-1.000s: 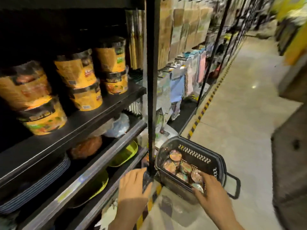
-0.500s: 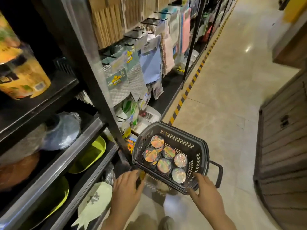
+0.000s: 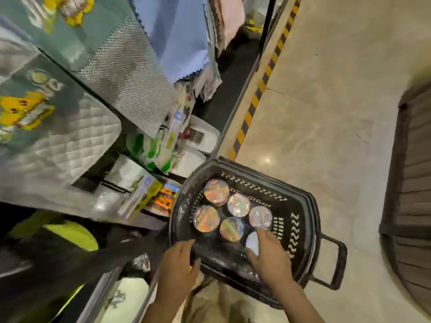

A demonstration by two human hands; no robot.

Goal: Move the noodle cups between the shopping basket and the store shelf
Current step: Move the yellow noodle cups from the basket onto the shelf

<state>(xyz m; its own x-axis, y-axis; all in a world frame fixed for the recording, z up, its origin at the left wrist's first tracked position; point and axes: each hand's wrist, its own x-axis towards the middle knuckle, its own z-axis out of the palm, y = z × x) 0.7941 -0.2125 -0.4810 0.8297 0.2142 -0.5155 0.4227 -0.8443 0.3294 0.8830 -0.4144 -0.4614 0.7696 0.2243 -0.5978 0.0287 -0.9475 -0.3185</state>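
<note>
A black shopping basket [image 3: 300,220] sat on the tiled floor [image 3: 326,113], its left rim close against the foot of the store shelf [image 3: 235,108]; white zigzag marks ran along its far and right inner walls, and a black handle [image 3: 335,264] stuck out at its near right corner. Six noodle cups stood inside, lids up and packed close together: one at the far left [image 3: 216,191], one just right of it [image 3: 238,204], one further right [image 3: 260,217], one at the near left [image 3: 206,218], one beside that [image 3: 231,229], and a sixth cup [image 3: 252,243] nearest the camera; the foil lids shone with glare and blur, so no brand or writing on them could be read.

The right hand [image 3: 270,259] reached into the basket with fingers spread over the sixth cup, touching its lid and partly covering it, not closed round it; the left hand [image 3: 178,264] lay loosely open at the basket's near left rim, fingertips at the edge, whether gripping it I cannot tell.

On the shelf to the left hung quilted grey cloths [image 3: 70,145] under teal header cards with yellow logos, too blurred to read; blue cloths [image 3: 177,36] hung further off. A yellow-and-black striped line [image 3: 258,89] marked the shelf's base edge; right of it the floor lay open as far as a brown slatted unit [image 3: 412,173] at the right.
</note>
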